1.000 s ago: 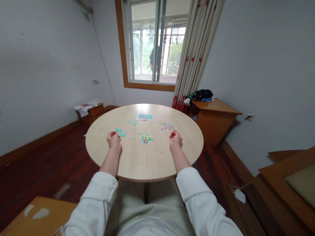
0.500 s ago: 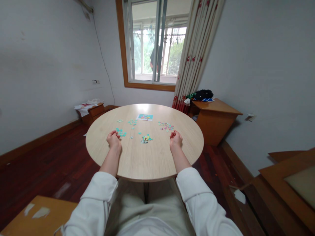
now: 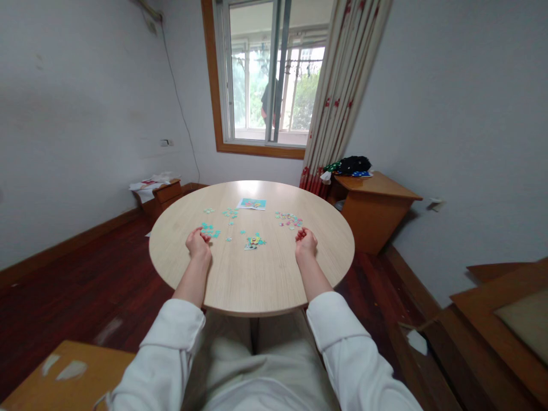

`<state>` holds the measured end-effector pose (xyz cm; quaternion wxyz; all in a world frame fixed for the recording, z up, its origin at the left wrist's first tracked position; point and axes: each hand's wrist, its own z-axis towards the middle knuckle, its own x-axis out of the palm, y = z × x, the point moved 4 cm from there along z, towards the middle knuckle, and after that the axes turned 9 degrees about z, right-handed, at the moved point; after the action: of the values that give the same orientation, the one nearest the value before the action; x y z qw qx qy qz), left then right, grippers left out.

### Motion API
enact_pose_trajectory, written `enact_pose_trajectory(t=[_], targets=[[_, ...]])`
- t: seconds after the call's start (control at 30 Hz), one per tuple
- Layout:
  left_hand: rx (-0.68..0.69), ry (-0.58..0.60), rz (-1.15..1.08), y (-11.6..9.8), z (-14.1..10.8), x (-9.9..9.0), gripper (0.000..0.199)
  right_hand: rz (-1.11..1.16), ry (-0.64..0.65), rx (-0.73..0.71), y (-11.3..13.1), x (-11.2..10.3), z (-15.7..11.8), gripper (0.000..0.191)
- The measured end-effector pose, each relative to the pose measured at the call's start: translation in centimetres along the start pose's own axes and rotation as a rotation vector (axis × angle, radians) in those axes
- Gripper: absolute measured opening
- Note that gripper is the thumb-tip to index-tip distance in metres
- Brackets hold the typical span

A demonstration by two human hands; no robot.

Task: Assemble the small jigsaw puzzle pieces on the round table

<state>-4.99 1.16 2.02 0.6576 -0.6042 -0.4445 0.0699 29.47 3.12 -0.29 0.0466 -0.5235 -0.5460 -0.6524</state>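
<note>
My left hand (image 3: 198, 243) rests on its side on the round table, its fingers loosely curled in and no object showing in them. Just beyond its fingertips lies a group of turquoise jigsaw pieces (image 3: 210, 230). On the right, my right hand (image 3: 306, 244) lies in the same way, curled, with nothing seen in it. Near its fingertips are pink and pale green jigsaw pieces (image 3: 290, 219). Between the hands sits a small partly joined cluster of puzzle pieces (image 3: 255, 242), yellow and turquoise. Several loose pieces (image 3: 230, 213) are scattered farther back.
A picture sheet (image 3: 252, 204) lies toward the far side of the round wooden table (image 3: 257, 285). Clothes (image 3: 354, 165) are piled on a wooden desk (image 3: 372, 188) at right. Papers (image 3: 154, 181) top a low cabinet at left. A person (image 3: 269, 103) stands outside the window.
</note>
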Motion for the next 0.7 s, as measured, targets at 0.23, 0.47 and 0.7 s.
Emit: enact_pose_trajectory(t=[0.23, 0.47, 0.7], targets=[[-0.012, -0.007, -0.012, -0.07, -0.03, -0.09, 0.018, 0.029, 0.003, 0.026, 0.21, 0.07, -0.32, 0.008], [0.014, -0.006, 0.005, 0.26, 0.38, -0.14, 0.017, 0.024, 0.001, 0.013, 0.15, 0.02, -0.36, 0.007], [0.019, -0.001, -0.002, 0.43, 0.70, -0.20, 0.017, 0.012, -0.007, 0.012, 0.10, -0.10, -0.28, 0.005]])
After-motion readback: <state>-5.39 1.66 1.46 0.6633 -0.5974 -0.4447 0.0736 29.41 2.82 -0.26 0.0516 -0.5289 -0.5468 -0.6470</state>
